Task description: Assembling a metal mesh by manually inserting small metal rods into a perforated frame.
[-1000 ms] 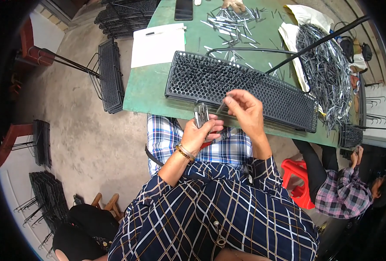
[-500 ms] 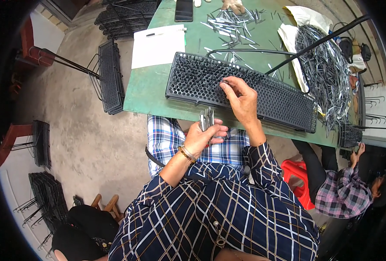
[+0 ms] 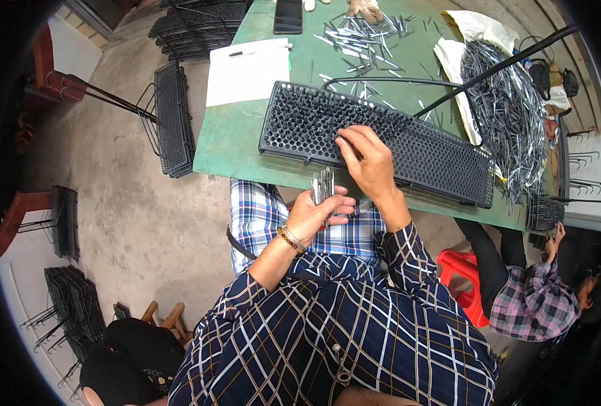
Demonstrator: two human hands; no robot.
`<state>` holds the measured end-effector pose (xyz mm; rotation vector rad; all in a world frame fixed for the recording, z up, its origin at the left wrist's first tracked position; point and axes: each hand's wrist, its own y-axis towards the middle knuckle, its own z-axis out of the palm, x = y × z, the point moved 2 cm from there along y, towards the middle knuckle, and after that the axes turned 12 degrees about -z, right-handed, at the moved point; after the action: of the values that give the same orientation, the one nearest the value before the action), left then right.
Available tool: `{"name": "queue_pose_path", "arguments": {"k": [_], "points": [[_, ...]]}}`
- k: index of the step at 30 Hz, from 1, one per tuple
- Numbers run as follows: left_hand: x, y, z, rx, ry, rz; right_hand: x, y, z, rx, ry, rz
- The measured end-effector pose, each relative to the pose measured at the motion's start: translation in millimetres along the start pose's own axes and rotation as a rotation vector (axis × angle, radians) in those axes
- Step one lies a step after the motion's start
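Observation:
A long black rack (image 3: 442, 162) full of round holes lies slanted along the near edge of the green table. Dark piece ends stand up from many holes in its left part. My right hand (image 3: 371, 166) is over the middle of the rack, thumb and fingertips pinched close to the holes; whatever they hold is too small to see. Below the rack's front edge, my left hand (image 3: 308, 218) grips a small bundle of thin metal rods (image 3: 323, 183) that point upward, its palm turned up and its fingers partly curled.
Loose rods (image 3: 361, 40) lie scattered on the green table (image 3: 222, 139). A white sack (image 3: 453, 61) spills many more at right. Paper with a pen (image 3: 249, 71) and a phone (image 3: 287, 16) lie at left. A black bar (image 3: 510, 57) crosses overhead. A co-worker (image 3: 534, 298) sits at right.
My right hand has shifted slightly left and toward me across the rack, still pinched. My left hand and its bundle of rods have stayed almost still.

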<state>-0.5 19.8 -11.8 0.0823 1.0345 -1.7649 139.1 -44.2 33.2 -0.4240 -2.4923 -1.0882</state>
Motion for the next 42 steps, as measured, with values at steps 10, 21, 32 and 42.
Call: {"name": "queue_pose_path", "arguments": {"k": [10,21,32,42], "points": [[0,2,-1,0.009,-0.021,-0.013,7,-2,-4,0.050,-0.081,-0.001],[-6,-3,5,0.059,-0.009,0.013,18,-1,-17,0.015,0.031,0.181],[-4,-2,8,0.092,-0.059,0.075,9,-34,-16,0.213,0.708,0.583],[0,1,5,-0.001,-0.018,0.108,11,-37,-19,0.233,0.745,0.708]]}}
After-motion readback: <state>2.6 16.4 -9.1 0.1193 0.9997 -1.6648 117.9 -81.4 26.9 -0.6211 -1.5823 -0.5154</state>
